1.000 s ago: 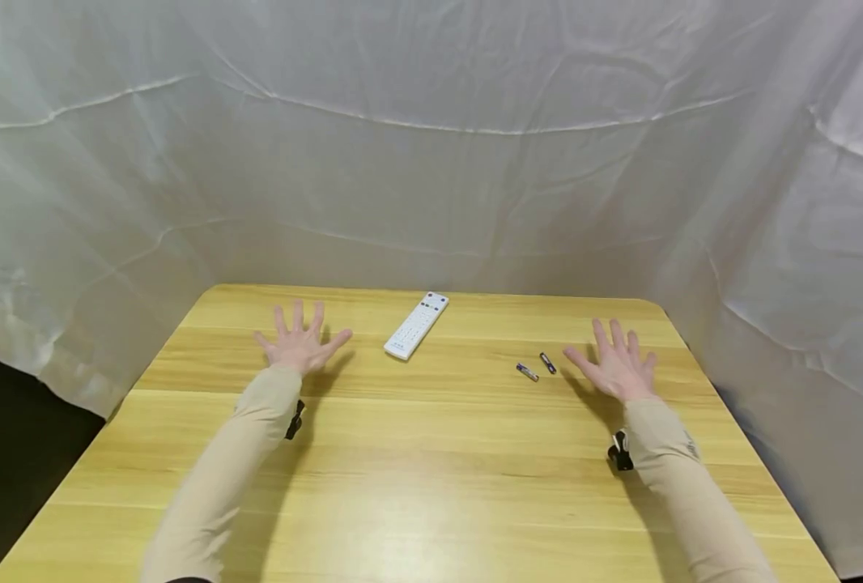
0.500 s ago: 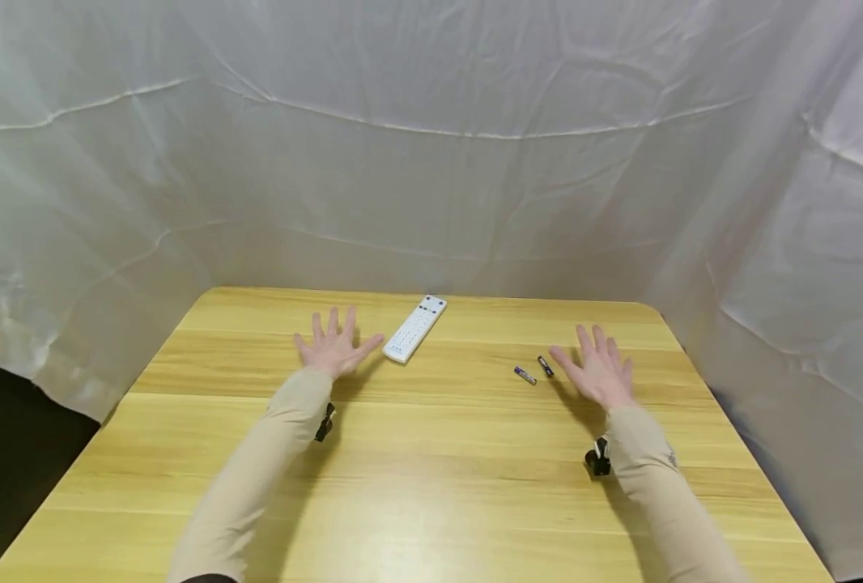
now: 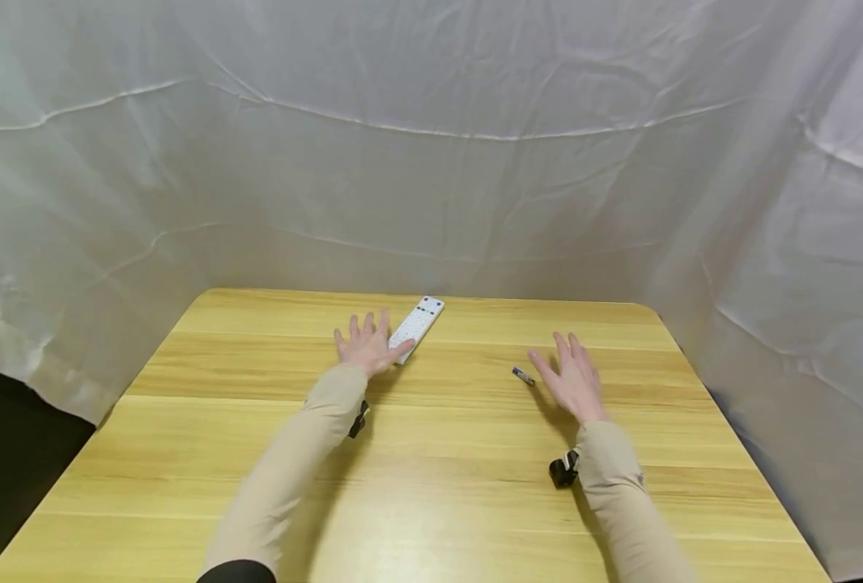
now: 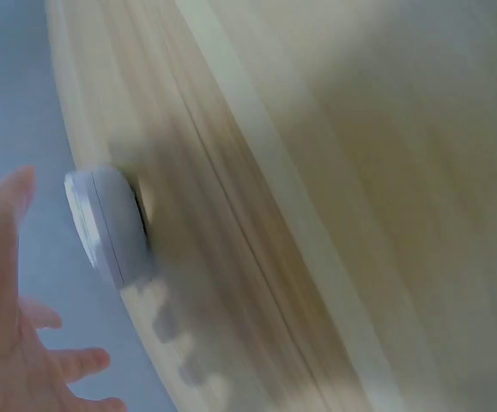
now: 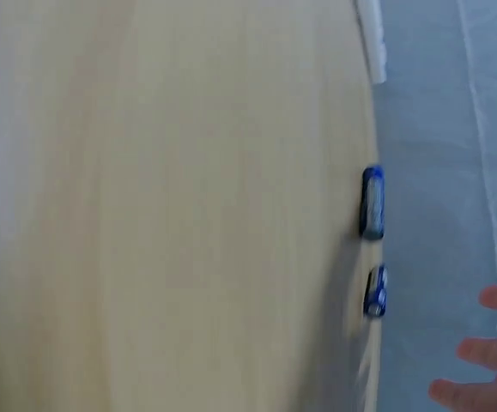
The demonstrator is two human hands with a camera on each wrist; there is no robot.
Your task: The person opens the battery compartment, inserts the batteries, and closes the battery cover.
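Observation:
A white remote control [image 3: 418, 319] lies at an angle near the far edge of the table, its buttons facing up. My left hand [image 3: 368, 350], fingers spread, is over its near left end; the thumb covers part of it in the head view. The left wrist view shows the remote's end [image 4: 115, 225] beside that hand [image 4: 25, 343], apart from it. One blue and silver battery [image 3: 524, 376] lies just left of my right hand [image 3: 572, 382], whose fingers are spread and hold nothing. In the right wrist view a second battery [image 5: 376, 292] shows; the hand hides it in the head view.
The wooden table [image 3: 431, 453] has rounded far corners. A pale hanging cloth [image 3: 431, 194] encloses its back and sides. Each sleeved wrist carries a small black camera [image 3: 564, 470]. Both arms cast shadows across the wood.
My left hand has moved right, from beside the remote to over its near end. My right hand has moved left toward the batteries, covering one. The remote and visible battery have stayed put.

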